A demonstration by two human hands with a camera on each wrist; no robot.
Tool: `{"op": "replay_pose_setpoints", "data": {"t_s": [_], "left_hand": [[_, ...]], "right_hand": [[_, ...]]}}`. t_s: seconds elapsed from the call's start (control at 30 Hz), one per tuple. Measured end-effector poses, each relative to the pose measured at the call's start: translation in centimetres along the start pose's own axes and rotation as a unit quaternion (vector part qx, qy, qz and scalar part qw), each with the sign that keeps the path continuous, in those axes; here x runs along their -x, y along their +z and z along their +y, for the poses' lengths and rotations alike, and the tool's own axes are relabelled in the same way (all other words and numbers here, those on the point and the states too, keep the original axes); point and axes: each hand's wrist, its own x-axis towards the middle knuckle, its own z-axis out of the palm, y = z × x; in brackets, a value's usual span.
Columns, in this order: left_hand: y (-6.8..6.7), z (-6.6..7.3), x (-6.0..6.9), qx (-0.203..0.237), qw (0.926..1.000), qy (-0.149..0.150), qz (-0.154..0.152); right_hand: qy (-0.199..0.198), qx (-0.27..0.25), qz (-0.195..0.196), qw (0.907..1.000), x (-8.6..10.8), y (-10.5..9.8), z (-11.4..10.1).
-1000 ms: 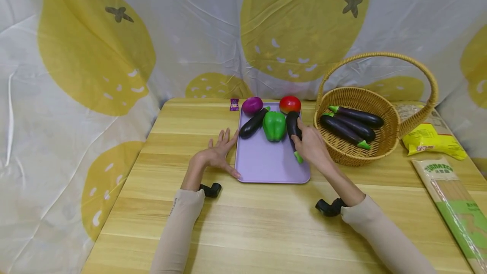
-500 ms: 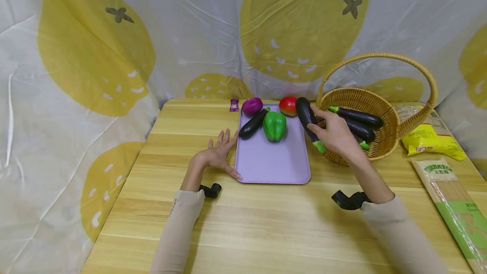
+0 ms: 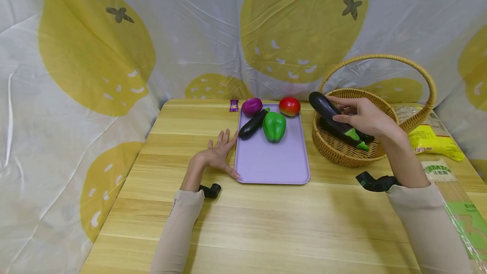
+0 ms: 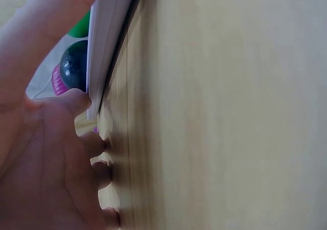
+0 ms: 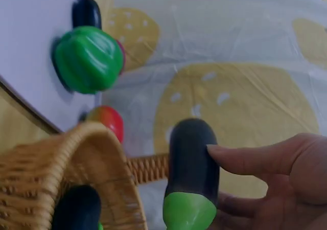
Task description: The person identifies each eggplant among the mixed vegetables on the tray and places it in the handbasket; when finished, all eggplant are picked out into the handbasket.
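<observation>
In my right hand (image 3: 367, 117) I grip an eggplant (image 3: 329, 111) between thumb and fingers, above the wicker basket (image 3: 336, 160). More eggplants lie in the basket, partly hidden by the hand and the held one. My left hand (image 3: 216, 154) has its fingers spread, with thumb and index finger touching the left rim of the lilac tray (image 3: 272, 164). On the tray lie a green bell pepper (image 3: 274, 127) and another eggplant (image 3: 253, 125). A purple onion (image 3: 252, 106) and a red round fruit or vegetable (image 3: 289, 107) sit at its far corners.
A small purple wrapped packet (image 3: 233, 105) lies left of the tray. Right of the basket are a yellow bag (image 3: 437, 141) and a long noodle packet (image 3: 462, 210), partly behind the right arm. The basket's tall handle (image 3: 380, 57) arches over it. A lemon-print cloth (image 3: 190, 33) hangs behind.
My right hand has lifted the eggplant off the tray's right side and carried it right, over the basket. The left hand has stayed at the tray's edge.
</observation>
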Motion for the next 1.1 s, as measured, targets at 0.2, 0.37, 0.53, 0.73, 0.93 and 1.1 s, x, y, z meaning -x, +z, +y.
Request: {"op": "replay_pose_setpoints", "data": {"t_s": [0.2, 0.37, 0.53, 0.73, 0.93, 1.1], "left_hand": [[0.1, -0.1, 0.0, 0.0, 1.0, -0.002, 0.001], [0.0, -0.1, 0.1, 0.0, 1.0, -0.001, 0.0], [0.1, -0.2, 0.1, -0.002, 1.0, -0.003, -0.002], [0.0, -0.3, 0.1, -0.003, 1.0, -0.002, -0.001], [-0.1, -0.2, 0.0, -0.005, 1.0, -0.003, -0.005], [0.0, 0.0, 0.0, -0.003, 1.0, -0.005, -0.007]], "right_hand": [[-0.007, 0.004, -0.023, 0.9997, 0.0, -1.8, 1.7], [-0.003, 0.018, -0.044, 0.9989, 0.0, -3.0, 3.0], [-0.004, 0.016, -0.065, 0.9977, -0.5, -4.0, 4.0], [0.011, 0.014, -0.073, 0.9972, -2.1, -4.7, 5.6], [0.019, 0.007, -0.078, 0.9967, -3.6, -4.3, 7.1], [0.02, 0.003, -0.081, 0.9965, -4.4, -4.3, 8.2]]}}
